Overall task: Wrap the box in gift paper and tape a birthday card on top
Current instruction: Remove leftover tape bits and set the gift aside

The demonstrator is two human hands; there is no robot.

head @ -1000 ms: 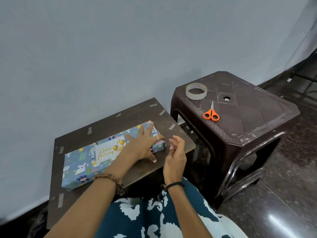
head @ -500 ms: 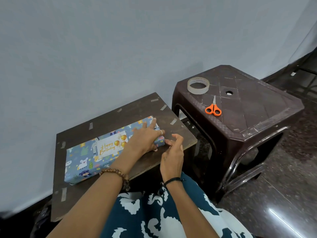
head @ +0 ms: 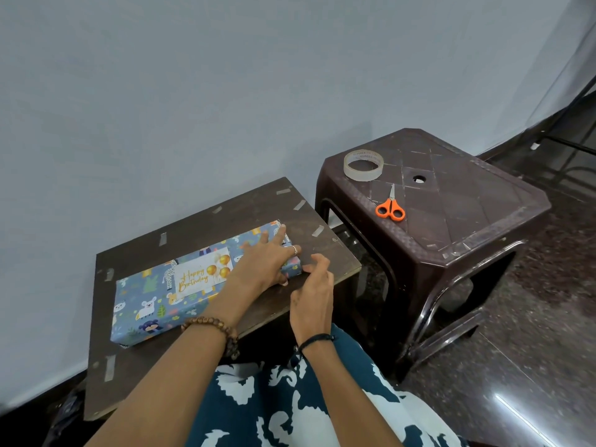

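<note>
I see left hand point(head: 263, 262) flat on box point(head: 151, 304) right end, fingers straight; right hand point(head: 311, 285) beside, fingers curled, pinch unclear; long axis leftward.

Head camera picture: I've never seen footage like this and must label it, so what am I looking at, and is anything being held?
A person wears the camera on their head, so you look down along their own arms. On the low brown board lies the wrapped box with a birthday card on top. The left hand presses flat on the box's right end. The right hand has curled fingers at that end; whether it pinches anything is unclear. On the plastic stool lie a tape roll and orange scissors.
</note>
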